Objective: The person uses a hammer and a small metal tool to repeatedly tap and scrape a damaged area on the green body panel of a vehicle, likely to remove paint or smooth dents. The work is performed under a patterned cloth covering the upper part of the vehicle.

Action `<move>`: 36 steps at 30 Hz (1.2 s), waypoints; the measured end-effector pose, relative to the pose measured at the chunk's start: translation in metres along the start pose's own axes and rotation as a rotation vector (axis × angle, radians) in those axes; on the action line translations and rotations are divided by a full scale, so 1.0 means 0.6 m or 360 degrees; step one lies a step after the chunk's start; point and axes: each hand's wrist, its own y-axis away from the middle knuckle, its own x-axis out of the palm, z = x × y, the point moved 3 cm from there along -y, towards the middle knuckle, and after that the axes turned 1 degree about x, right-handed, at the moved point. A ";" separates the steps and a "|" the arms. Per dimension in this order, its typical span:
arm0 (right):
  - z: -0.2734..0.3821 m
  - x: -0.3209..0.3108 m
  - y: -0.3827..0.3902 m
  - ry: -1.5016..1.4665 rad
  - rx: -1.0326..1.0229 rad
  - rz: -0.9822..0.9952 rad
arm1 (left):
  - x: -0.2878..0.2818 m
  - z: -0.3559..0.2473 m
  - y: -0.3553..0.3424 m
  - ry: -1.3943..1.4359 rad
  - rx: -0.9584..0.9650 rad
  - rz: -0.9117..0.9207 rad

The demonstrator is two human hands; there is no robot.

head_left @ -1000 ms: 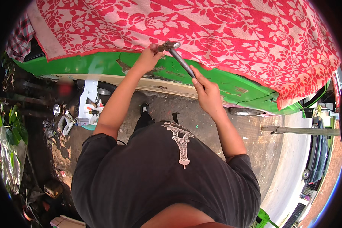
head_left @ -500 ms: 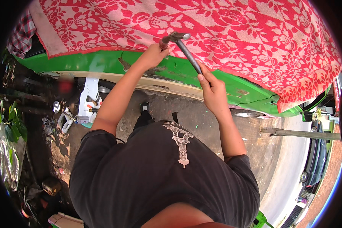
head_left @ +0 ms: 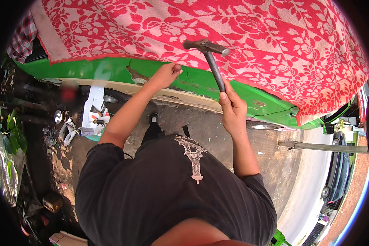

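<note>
The right hand is clenching a metal-shafted hammer. The left hand is gripping a reddish-brown handle near the green car panel.

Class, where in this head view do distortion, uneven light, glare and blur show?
Head view: the green car panel bows, at least partly a fisheye effect; head view: pavement at right is glaringly pale, while much of the left side sinks into shadow; head view: a reddish patch at left is too blurred to identify, yet the hammer looks fairly sharp.
</note>
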 end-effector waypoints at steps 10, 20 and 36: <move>-0.072 -0.020 0.041 -0.0440 0.0361 -0.0131 | 0.003 -0.038 0.108 0.0159 0.0545 -0.0177; -0.108 -0.012 0.065 -0.0439 0.0396 -0.0123 | 0.013 -0.051 0.116 0.0129 0.0568 -0.0419; -0.120 -0.012 0.090 -0.0526 0.0529 -0.0084 | 0.013 -0.049 0.106 -0.0108 0.0750 -0.0222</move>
